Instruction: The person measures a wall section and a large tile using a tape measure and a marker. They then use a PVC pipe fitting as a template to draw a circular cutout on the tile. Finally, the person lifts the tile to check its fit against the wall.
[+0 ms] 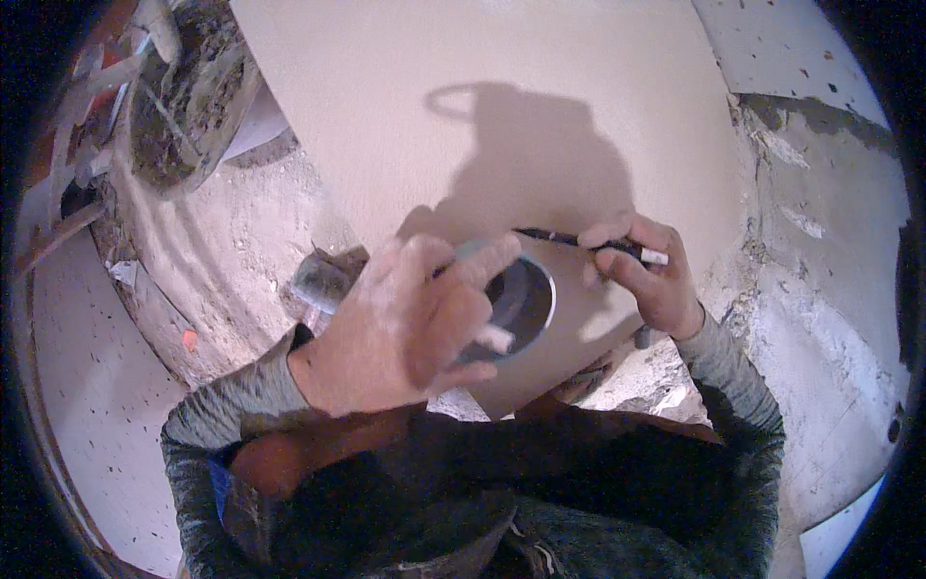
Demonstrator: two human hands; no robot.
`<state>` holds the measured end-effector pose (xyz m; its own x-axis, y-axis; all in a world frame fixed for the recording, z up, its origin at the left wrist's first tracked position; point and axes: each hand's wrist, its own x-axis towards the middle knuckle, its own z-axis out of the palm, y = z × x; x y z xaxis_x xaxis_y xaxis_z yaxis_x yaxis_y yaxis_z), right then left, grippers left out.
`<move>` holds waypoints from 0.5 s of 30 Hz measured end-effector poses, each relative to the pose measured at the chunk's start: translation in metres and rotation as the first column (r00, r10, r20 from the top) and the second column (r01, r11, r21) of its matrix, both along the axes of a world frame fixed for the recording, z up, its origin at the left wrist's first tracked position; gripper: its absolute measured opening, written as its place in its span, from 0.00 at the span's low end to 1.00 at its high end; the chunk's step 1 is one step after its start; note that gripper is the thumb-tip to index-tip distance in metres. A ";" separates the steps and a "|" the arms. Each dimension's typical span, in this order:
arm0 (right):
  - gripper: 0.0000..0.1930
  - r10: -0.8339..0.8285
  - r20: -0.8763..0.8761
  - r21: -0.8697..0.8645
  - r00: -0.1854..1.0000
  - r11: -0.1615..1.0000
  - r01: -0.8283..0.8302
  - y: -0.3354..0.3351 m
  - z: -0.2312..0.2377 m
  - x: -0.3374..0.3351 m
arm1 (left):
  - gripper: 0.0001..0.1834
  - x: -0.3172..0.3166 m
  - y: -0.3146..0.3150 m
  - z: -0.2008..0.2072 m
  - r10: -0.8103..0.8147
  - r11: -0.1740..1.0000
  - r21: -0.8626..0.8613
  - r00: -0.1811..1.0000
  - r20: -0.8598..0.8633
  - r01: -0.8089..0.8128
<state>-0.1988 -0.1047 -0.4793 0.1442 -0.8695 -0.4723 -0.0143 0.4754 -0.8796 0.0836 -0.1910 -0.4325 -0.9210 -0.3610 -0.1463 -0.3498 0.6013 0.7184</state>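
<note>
A large flat beige board (367, 87) lies in front of me. Above its near part, my left hand (395, 318) curls over a round, ring-like thing (540, 314) with a pale bluish rim and a dark grey inside, fingers and thumb at its edge. A short white stub (494, 338) shows by these fingers; its kind is unclear. Pinched in my right hand (656, 275) is a slim black pen (550, 234) with a white end, its dark tip pointing left toward the ring. My left fingers partly hide the ring.
A dark, dirt-caked bucket-like container (178, 116) stands at the far left. Beside my left wrist is a small greyish object (323, 278). Dusty, rubble-strewn ground (260, 232) borders the board, and a rough grey slab (820, 222) lies at the right. My shadow falls across the board.
</note>
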 end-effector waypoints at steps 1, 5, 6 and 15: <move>0.09 0.027 0.019 0.003 0.999 1.000 -0.027 -0.002 -0.002 -0.002 | 0.24 0.000 0.001 -0.002 -0.028 0.999 -0.032 0.999 0.019 0.029; 0.08 -0.004 0.120 0.031 0.993 1.000 0.000 -0.014 -0.009 -0.002 | 0.20 0.004 -0.001 -0.012 -0.022 1.000 -0.005 0.998 -0.066 0.022; 0.16 0.122 0.082 -0.107 0.989 0.988 -0.113 -0.016 -0.017 -0.007 | 0.19 0.000 -0.006 -0.015 -0.017 0.997 -0.082 0.993 -0.117 0.008; 0.08 0.019 0.166 -0.068 0.986 0.998 -0.008 -0.026 -0.030 0.003 | 0.21 0.001 -0.007 -0.021 -0.032 0.992 -0.125 0.987 -0.161 0.012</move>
